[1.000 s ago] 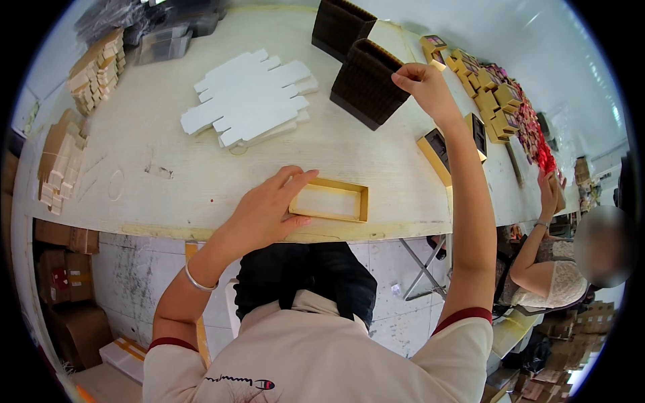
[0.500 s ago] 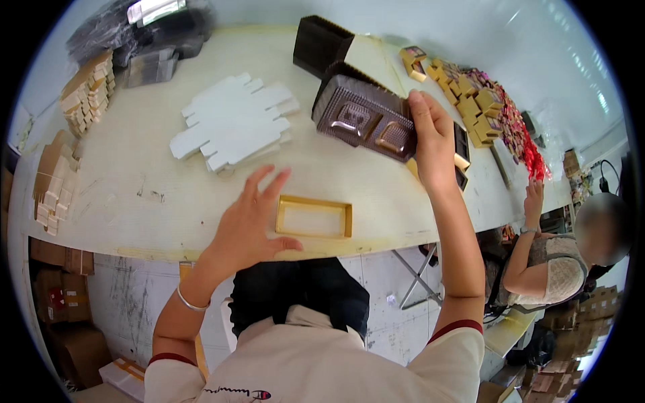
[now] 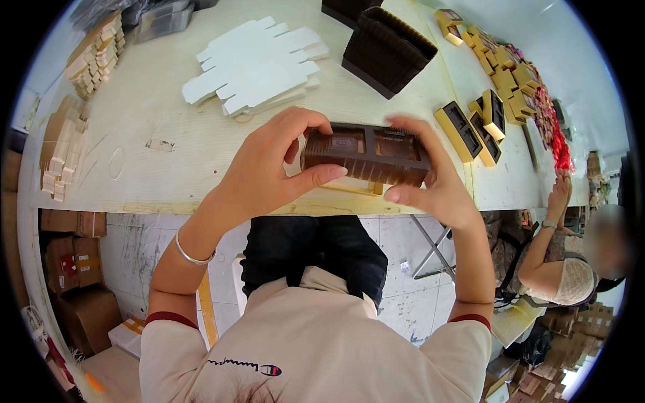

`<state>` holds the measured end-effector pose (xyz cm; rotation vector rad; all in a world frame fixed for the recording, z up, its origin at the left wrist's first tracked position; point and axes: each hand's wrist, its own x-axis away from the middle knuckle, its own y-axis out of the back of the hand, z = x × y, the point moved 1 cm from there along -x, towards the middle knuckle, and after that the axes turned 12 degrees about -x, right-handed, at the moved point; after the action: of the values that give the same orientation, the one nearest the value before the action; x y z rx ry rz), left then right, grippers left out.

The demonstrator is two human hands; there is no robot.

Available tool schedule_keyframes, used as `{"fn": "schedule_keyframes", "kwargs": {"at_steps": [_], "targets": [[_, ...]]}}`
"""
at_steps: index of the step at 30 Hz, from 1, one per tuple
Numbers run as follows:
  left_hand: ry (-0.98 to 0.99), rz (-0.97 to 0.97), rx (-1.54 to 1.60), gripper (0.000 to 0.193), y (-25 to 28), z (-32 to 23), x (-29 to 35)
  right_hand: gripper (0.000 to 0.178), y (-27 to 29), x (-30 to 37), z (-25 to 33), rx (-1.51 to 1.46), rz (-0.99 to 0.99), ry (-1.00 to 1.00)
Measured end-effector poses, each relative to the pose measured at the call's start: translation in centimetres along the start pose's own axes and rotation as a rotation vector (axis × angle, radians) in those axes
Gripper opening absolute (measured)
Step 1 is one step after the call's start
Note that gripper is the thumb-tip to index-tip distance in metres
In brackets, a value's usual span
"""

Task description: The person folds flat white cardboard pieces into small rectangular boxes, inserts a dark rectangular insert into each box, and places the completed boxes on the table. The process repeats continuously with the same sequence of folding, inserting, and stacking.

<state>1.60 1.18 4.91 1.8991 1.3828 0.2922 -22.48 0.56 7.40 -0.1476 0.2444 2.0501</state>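
Observation:
Between my two hands is a brown plastic insert tray (image 3: 366, 151) with two compartments, held just above a shallow gold box frame (image 3: 356, 187) near the table's front edge. My left hand (image 3: 285, 151) grips the tray's left end, thumb on the near side. The right end is held by my right hand (image 3: 433, 171), thumb below and fingers over the far side. Most of the gold frame is hidden under the tray. Beyond my hands stands a stack of nested brown insert trays (image 3: 386, 54).
Flat white die-cut box blanks (image 3: 259, 67) lie on the table (image 3: 161, 181) at the far left. Gold boxes with dark inserts (image 3: 463, 131) sit on the right, more gold boxes (image 3: 514, 77) behind. Folded card pieces (image 3: 64, 148) line the left edge. Another person (image 3: 554, 262) works at the right.
My right hand has brought one insert tray from the stack toward me, over the gold frame. My left hand has closed on its other end. The view has shifted.

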Motion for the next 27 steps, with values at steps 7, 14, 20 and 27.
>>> {"fn": "schedule_keyframes", "kwargs": {"at_steps": [7,14,20,27], "targets": [[-0.069,0.141,-0.162,0.076,-0.2,0.9,-0.1,0.052,1.2,1.5,-1.3,0.471,0.07,0.019],[0.063,0.374,0.065,0.076,-2.1,3.6,-0.2,0.058,-0.6,1.3,-4.5,0.784,0.109,0.218],[-0.11,0.255,-0.163,0.069,-2.5,3.0,-0.1,0.071,-0.9,1.3,-4.3,0.808,0.195,0.204],[-0.005,0.468,-0.041,0.07,-1.0,3.4,-1.2,0.055,1.1,1.9,-5.1,0.33,0.23,0.112]]}}
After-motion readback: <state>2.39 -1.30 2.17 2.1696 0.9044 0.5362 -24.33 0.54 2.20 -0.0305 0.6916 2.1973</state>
